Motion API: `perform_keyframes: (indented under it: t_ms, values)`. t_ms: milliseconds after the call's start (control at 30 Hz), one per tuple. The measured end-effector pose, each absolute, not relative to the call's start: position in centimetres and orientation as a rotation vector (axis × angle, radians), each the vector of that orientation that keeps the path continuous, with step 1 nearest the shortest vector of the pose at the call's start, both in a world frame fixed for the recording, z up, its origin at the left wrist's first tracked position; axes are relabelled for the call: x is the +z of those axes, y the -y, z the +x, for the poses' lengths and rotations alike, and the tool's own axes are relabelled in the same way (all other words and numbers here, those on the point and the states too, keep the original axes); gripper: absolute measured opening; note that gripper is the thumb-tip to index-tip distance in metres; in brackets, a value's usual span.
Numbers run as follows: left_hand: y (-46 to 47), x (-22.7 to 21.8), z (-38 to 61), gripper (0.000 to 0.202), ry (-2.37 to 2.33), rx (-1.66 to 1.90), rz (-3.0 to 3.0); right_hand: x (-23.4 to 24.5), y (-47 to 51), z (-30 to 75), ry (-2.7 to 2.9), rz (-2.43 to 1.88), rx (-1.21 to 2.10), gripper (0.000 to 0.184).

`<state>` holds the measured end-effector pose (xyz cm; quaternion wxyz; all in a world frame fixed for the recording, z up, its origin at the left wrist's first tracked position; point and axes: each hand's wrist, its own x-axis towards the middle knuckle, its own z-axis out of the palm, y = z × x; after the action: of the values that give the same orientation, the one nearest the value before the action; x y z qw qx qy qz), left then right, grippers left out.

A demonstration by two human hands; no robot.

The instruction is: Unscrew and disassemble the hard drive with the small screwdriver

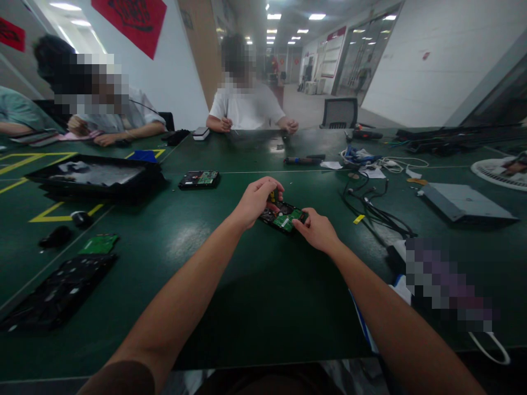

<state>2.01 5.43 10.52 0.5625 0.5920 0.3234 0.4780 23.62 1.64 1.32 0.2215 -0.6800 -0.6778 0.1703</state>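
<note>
A hard drive (285,216) with its green circuit board facing up lies on the dark green table (230,263) in front of me. My left hand (258,198) is closed over its far left end, fingers curled around a small tool with a yellow and red handle (272,196) that stands on the drive. My right hand (318,230) grips the drive's right end between thumb and fingers, holding it against the table.
A second hard drive (199,179) lies further back on the left, beside a black tray (93,176). A loose green board (99,243) and a black panel (57,293) lie near left. Cables (370,208) and a grey box (463,201) sit right. Two people sit across the table.
</note>
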Motion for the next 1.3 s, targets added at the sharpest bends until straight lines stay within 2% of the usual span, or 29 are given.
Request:
perform_keyframes:
  t_ms: [333,800,1067,1167,1300]
  values:
    - [-5.49,10.4,2.15,0.012,-0.793,1.139,1.333,0.87,-1.78,23.73,1.891,-1.882,0.423,0.055]
    - [-5.73,10.74,1.53,0.019,-0.841,1.164,1.429,1.32,-1.47,23.74,1.89,-1.845,0.473,0.053]
    - [-5.47,10.69,2.01,0.013,-0.807,1.144,1.27,1.35,-1.44,23.66,1.881,-1.853,0.466,0.053]
    - [-5.69,10.59,1.85,0.014,-0.873,1.184,1.398,1.34,-1.49,23.66,1.886,-1.854,0.46,0.052]
    - [-5.84,10.49,1.41,0.019,-1.099,1.358,1.866,1.34,-1.52,23.69,1.9,-1.855,0.449,0.053]
